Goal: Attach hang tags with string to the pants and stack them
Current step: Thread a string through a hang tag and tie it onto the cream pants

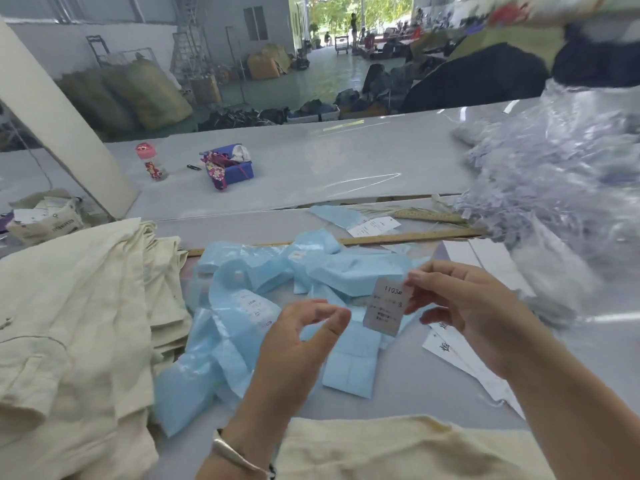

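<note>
My right hand (464, 306) pinches the upper right corner of a small grey-white hang tag (387, 304) printed "1103", held above the table. Just left of the tag, my left hand (301, 336) hovers with thumb and fingers curved and holding nothing. Under both hands lies a heap of pale blue backing strips (270, 292), some still bearing labels. A stack of cream pants (79, 323) fills the left side. Another cream garment (398, 448) lies at the near edge below my wrists. I see no string in either hand.
White tags (446, 344) lie under my right hand. A long wooden ruler (398, 237) crosses behind the blue heap. A big clear plastic bag (554, 188) sits at right. Farther back stand a blue box (232, 166), a pink-lidded bottle (149, 162) and a tag bundle (45, 216).
</note>
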{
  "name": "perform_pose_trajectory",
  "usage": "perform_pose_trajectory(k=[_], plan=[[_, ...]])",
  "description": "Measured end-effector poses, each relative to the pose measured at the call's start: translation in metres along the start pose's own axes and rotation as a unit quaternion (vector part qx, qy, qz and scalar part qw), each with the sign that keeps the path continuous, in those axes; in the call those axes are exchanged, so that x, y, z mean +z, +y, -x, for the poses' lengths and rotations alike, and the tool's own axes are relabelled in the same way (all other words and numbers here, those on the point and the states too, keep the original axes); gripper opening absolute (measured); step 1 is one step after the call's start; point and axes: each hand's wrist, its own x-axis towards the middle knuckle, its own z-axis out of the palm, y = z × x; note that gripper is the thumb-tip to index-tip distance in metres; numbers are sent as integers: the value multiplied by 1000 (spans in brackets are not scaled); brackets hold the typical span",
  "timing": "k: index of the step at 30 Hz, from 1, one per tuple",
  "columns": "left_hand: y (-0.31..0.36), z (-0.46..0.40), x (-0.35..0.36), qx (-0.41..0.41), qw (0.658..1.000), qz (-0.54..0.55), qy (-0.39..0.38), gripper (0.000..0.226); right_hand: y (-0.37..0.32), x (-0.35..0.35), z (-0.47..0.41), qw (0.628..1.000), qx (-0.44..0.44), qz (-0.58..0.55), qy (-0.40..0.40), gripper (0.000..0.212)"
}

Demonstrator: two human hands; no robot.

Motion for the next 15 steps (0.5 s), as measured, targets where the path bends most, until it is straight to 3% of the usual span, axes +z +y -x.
perform_pose_trajectory(k=[6, 10, 13, 15], plan=[[28, 39, 86, 21, 998, -28, -49, 7, 8, -65, 45, 1000, 13, 7, -12, 21], [27, 57, 127, -2, 999, -12, -45, 20, 22, -116, 58, 998, 38, 2, -53, 23], [15, 69, 147, -53, 999, 2, -6, 19, 45, -166, 50, 997, 26, 21, 71, 5], [3, 75, 157, -88, 995, 9, 33, 16, 66, -195, 40, 982, 22, 91, 163, 3]])
